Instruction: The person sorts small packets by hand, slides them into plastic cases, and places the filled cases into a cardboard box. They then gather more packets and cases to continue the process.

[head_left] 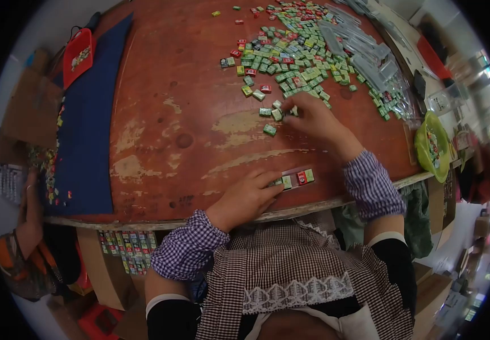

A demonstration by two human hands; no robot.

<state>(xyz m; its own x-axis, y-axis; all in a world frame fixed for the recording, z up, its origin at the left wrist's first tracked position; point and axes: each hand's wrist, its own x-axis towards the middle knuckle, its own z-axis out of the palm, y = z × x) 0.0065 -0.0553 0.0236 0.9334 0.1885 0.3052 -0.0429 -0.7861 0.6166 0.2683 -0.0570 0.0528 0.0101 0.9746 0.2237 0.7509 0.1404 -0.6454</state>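
Observation:
My left hand (pixel 245 196) lies at the table's near edge, its fingers closed on the left end of a narrow clear plastic tray (pixel 292 182). In that tray sit a red little box (pixel 302 178) and pale green ones, partly covered by my fingers. Further up, my right hand (pixel 311 116) is bent over the table with its fingertips pinched together among a few small green boxes (pixel 277 115). What it pinches is mostly hidden. A single green box (pixel 270 130) lies just below it, and another green box (pixel 264 112) to its left.
Beyond my right hand spreads a heap of small green, red and yellow boxes (pixel 307 62). Clear plastic trays (pixel 364 54) are stacked at the upper right. A yellow-green basket (pixel 433 146) stands at the right edge. On the left are a blue cloth (pixel 91 124), a red scoop (pixel 79 56) and another person's arm (pixel 30 209).

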